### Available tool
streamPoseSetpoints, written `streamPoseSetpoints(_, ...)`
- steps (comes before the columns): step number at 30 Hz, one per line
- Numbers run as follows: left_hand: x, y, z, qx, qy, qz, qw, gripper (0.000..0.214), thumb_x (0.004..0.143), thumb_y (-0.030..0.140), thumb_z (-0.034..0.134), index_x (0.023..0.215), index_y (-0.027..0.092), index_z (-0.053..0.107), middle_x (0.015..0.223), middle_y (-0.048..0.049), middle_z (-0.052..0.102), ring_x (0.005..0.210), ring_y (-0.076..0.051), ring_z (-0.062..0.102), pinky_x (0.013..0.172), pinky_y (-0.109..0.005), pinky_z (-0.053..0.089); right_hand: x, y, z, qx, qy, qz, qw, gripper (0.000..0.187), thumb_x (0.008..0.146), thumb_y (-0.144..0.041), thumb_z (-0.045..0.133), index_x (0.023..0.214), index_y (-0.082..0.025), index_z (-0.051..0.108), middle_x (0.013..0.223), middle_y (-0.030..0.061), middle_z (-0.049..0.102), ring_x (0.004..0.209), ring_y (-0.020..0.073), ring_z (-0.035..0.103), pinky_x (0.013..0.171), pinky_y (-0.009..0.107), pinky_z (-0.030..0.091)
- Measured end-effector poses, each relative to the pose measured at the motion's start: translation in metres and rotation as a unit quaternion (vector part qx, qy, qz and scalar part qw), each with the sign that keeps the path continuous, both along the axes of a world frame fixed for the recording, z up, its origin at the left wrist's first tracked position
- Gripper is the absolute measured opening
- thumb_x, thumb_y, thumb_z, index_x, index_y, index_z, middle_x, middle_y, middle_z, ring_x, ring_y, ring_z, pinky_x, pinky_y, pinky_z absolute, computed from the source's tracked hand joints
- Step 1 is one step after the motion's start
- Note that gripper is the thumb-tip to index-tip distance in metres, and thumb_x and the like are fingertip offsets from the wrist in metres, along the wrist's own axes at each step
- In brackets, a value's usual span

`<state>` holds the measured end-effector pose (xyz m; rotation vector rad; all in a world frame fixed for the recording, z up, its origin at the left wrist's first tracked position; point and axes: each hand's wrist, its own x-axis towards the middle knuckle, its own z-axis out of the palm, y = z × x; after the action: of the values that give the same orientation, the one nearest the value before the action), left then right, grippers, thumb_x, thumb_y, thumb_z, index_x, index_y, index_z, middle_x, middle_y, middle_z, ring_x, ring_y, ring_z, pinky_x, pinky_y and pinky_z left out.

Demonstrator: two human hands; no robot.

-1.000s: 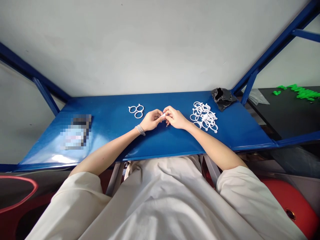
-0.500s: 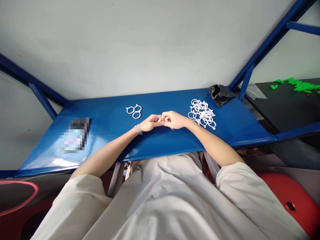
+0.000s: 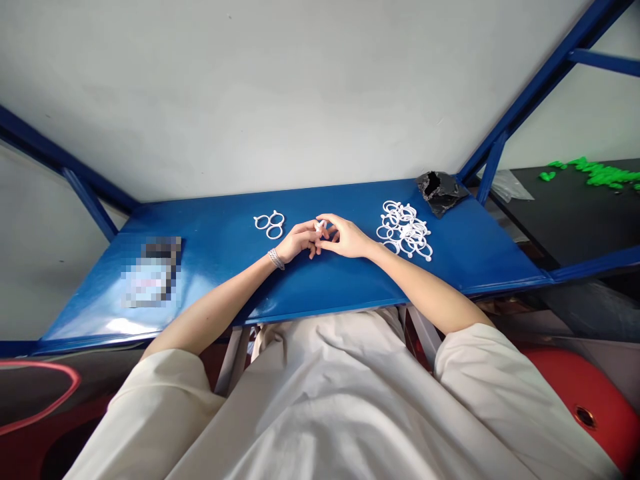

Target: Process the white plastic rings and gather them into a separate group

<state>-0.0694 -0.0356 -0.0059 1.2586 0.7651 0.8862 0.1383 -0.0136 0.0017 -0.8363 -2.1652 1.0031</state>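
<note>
Over the middle of the tabletop, my left hand (image 3: 299,243) pinches a small white ring (image 3: 320,227) that is mostly hidden by fingers. My right hand (image 3: 349,239) meets it from the right, thumb and fingertips curled closed on the same piece. Left of the hands lie three white rings (image 3: 275,232) with small knobs, close together. A pile of similar white rings (image 3: 411,230) is spread to the right, just beyond my right wrist.
The blue tabletop (image 3: 215,220) meets a pale wall at the back. A torn black plastic bag (image 3: 440,192) sits behind the ring pile. At left lies a pixelated object (image 3: 153,273). Green pieces (image 3: 600,172) rest on a dark table at far right, near a red stool (image 3: 575,400).
Both hands have turned and loosened from a tight clasp; the fingers are more spread around the white piece, which now shows at the top between them. The rings on the table have stayed put.
</note>
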Motion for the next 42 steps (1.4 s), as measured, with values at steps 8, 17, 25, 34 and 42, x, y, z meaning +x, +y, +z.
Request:
streamPoseSetpoints(8, 0.003, -0.004, 0.001, 0.018, -0.007, 0.000, 1.000, 0.049, 0.082, 0.053, 0.087, 0.097, 0.013, 0.063, 0.092, -0.0100, 0.075, 0.061, -0.019, 0.074, 0.050, -0.028, 0.061, -0.004, 0.000, -0.007, 0.089, -0.016, 0.001, 0.996, 0.045, 0.099, -0.035, 0.062, 0.138, -0.012, 0.061, 0.122, 0.0166, 0.074, 0.098, 0.0240, 0.069, 0.089, 0.038, 0.055)
streamPoseSetpoints(17, 0.007, -0.005, 0.000, 0.016, 0.018, 0.057, 0.998, 0.059, 0.077, 0.065, 0.088, 0.087, 0.013, 0.063, 0.064, -0.0017, 0.065, 0.054, -0.016, 0.068, 0.049, -0.027, 0.059, 0.004, -0.003, 0.012, 0.066, -0.062, -0.057, 0.994, 0.023, 0.093, -0.041, 0.061, 0.097, -0.019, 0.065, 0.060, -0.0065, 0.052, 0.053, 0.0111, 0.039, 0.059, 0.027, 0.029)
streamPoseSetpoints(25, 0.004, -0.002, -0.003, 0.071, 0.064, -0.012, 0.995, 0.062, 0.082, 0.073, 0.080, 0.087, 0.013, 0.064, 0.063, -0.0039, 0.068, 0.051, -0.015, 0.068, 0.050, -0.024, 0.056, 0.001, -0.007, 0.013, 0.049, -0.049, -0.048, 0.996, 0.017, 0.085, -0.033, 0.060, 0.075, -0.019, 0.058, 0.062, -0.0017, 0.061, 0.057, 0.0124, 0.047, 0.061, 0.027, 0.033)
streamPoseSetpoints(34, -0.001, 0.000, -0.003, 0.139, 0.147, -0.066, 0.977, 0.060, 0.091, 0.070, 0.072, 0.080, 0.011, 0.073, 0.068, -0.0076, 0.072, 0.055, -0.012, 0.065, 0.057, -0.023, 0.055, 0.010, 0.002, 0.008, 0.033, -0.088, 0.049, 0.994, 0.018, 0.084, -0.027, 0.059, 0.069, -0.018, 0.062, 0.068, 0.0026, 0.071, 0.058, 0.0125, 0.053, 0.060, 0.026, 0.035)
streamPoseSetpoints(42, -0.004, 0.002, 0.001, 0.113, 0.127, -0.091, 0.981, 0.062, 0.087, 0.072, 0.074, 0.078, 0.011, 0.074, 0.072, -0.0096, 0.074, 0.059, -0.014, 0.067, 0.061, -0.025, 0.057, 0.010, -0.003, 0.012, 0.015, -0.060, 0.079, 0.995, 0.019, 0.087, -0.027, 0.061, 0.070, -0.019, 0.058, 0.071, 0.0030, 0.073, 0.059, 0.0117, 0.051, 0.059, 0.025, 0.035)
